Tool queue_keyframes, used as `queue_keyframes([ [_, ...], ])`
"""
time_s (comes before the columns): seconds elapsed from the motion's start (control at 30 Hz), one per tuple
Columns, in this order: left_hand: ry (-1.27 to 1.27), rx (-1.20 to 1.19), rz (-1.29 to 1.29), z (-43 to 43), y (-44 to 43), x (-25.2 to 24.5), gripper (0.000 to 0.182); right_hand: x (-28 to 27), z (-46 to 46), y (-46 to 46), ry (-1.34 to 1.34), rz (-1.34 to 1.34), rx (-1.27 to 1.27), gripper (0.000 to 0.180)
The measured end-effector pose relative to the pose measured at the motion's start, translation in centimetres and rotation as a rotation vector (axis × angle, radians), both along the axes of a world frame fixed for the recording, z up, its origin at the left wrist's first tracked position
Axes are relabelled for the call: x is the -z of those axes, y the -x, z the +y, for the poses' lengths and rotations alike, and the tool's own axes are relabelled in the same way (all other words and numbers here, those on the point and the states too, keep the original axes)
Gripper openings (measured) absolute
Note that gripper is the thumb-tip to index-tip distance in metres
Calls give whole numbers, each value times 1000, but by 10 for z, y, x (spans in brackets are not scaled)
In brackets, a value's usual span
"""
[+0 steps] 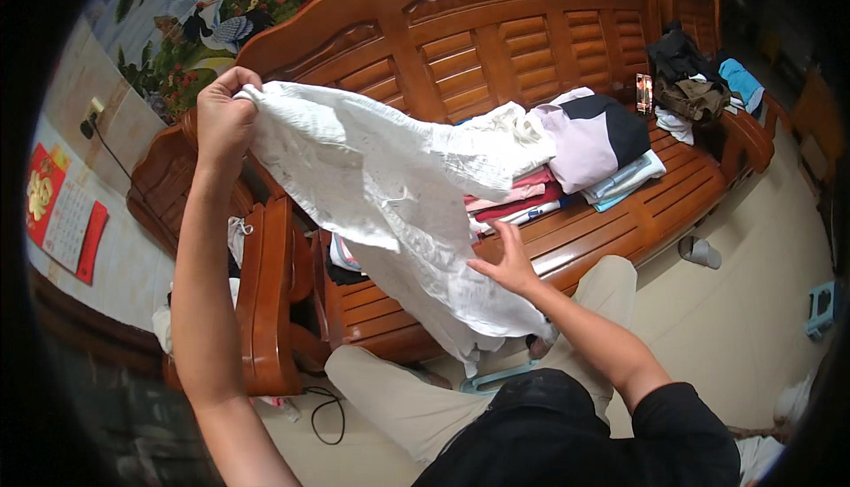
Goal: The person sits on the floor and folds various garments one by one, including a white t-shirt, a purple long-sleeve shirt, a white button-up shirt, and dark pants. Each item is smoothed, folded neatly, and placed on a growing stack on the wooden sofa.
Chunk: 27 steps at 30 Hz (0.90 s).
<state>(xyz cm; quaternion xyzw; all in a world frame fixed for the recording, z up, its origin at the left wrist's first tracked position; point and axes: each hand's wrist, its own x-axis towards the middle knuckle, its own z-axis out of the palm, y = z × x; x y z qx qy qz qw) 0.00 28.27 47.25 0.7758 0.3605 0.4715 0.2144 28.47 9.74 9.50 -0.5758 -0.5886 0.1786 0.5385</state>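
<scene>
A thin white garment (418,201) with crinkled, gathered parts hangs spread out in front of me, over the wooden bench. My left hand (229,112), raised at the left, is closed around its upper corner. Lower down, my right hand (510,264) has thumb and fingers apart at the garment's right side. The thumb is very near the cloth; whether it touches cannot be made out. Behind the garment, partly hidden, a stack of folded red, pink and white clothes (514,198) lies on the carved wooden bench (584,234).
A lilac and black garment (584,145) tops folded light clothes (627,178). Farther right are a dark clothes heap (690,75) and a propped phone-like object (643,94). A wooden armchair (265,301) adjoins at left. A grey slipper (699,252) and a blue plastic stool (821,310) are on the floor.
</scene>
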Motion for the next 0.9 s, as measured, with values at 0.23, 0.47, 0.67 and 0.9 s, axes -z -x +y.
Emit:
queue_keyframes([
  [0.23,54,-250,131,31,24,11,6,81,-79,70,124,15,-393,27],
  [0.47,104,-273,144,21,19,-1,6,77,-1,135,227,-123,-493,57],
  [0.67,112,-314,159,7,30,-16,7,-5,27,187,-89,74,-129,59],
  [0.9,65,-335,174,9,45,-14,4,-88,44,200,-241,230,-154,29],
])
